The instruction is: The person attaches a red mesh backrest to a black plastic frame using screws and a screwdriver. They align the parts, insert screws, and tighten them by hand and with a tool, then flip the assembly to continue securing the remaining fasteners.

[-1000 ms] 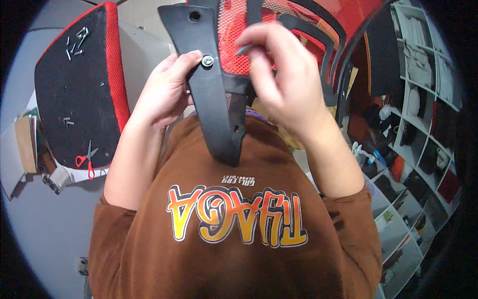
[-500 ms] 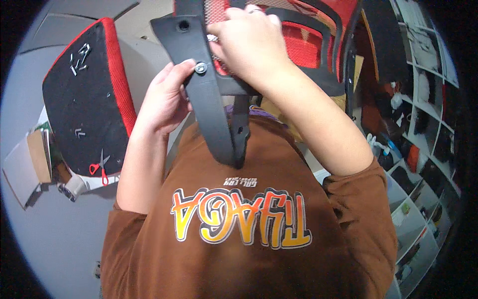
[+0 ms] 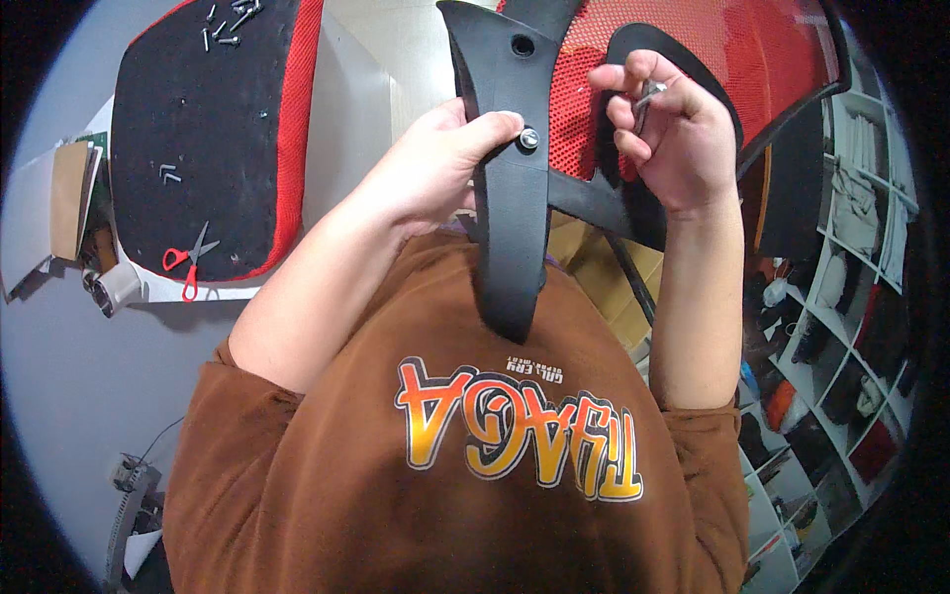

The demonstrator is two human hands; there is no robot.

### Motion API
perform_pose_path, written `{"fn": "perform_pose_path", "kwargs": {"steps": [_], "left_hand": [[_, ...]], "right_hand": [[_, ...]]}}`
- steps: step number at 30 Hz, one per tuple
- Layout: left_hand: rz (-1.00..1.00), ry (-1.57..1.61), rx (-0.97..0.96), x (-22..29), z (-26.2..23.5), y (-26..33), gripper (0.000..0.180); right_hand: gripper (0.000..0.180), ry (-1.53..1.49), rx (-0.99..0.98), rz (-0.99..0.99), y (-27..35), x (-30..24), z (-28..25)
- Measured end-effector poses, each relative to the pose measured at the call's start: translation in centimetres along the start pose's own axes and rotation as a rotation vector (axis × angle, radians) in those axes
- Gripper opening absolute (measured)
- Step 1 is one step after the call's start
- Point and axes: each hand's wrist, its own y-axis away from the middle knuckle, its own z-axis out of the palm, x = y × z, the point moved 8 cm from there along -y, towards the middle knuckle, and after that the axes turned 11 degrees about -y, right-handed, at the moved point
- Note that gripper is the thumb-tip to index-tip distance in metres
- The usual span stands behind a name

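My left hand [image 3: 435, 163] is closed around the edge of a black curved plastic chair armrest [image 3: 515, 228], its thumb beside a silver bolt [image 3: 528, 139] seated in the lower hole. Above that bolt, another hole [image 3: 522, 46] shows dark. To the right, my right hand [image 3: 688, 139] is raised with its fingers curled around a small silver bolt [image 3: 648, 97], partly hidden by them. Behind both hands stands the chair's red mesh backrest [image 3: 712, 45] in a black frame.
At left, a black seat panel with a red rim [image 3: 297, 148] lies on a white table, bearing several loose bolts [image 3: 236, 22], small hex keys [image 3: 170, 176] and red-handled scissors [image 3: 191, 262]. A white shelf unit [image 3: 831, 317] with many items stands at right; a cardboard box [image 3: 594, 267] sits below.
My right hand has drawn back from the mesh beside the armrest and moved right, with the bolt now visible in its fingers. My left hand stays on the armrest; the whole view has shifted.
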Motion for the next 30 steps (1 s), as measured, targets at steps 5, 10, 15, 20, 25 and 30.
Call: {"fn": "perform_pose_path", "kwargs": {"steps": [5, 10, 15, 20, 25, 30], "left_hand": [[0.026, 0.014, 0.054, -0.5, -0.1, -0.1, 0.023], [0.053, 0.023, 0.033, -0.8, -0.2, -0.2, 0.028], [0.030, 0.054, 0.054, -1.4, 0.1, 0.0, 0.035], [0.047, 0.078, 0.043, -1.7, 0.5, 0.0, 0.042], [0.019, -0.013, -0.168, -2.3, -0.6, -1.1, 0.045], [0.140, 0.351, -0.004, -1.0, -1.6, -3.3, 0.043]], "right_hand": [[0.029, 0.383, 0.031, -0.067, -1.1, -0.2, 0.9], [0.047, 1.237, 0.090, -0.174, -0.6, 1.1, 4.3], [0.030, 0.938, 0.115, -0.008, -1.5, 2.9, 2.4], [0.025, 0.690, 0.144, 0.077, -0.4, 3.1, 2.3], [0.015, 0.634, 0.155, 0.077, 0.0, 3.9, 1.9], [0.016, 0.658, 0.167, 0.092, -0.1, 4.2, 1.8]]}}
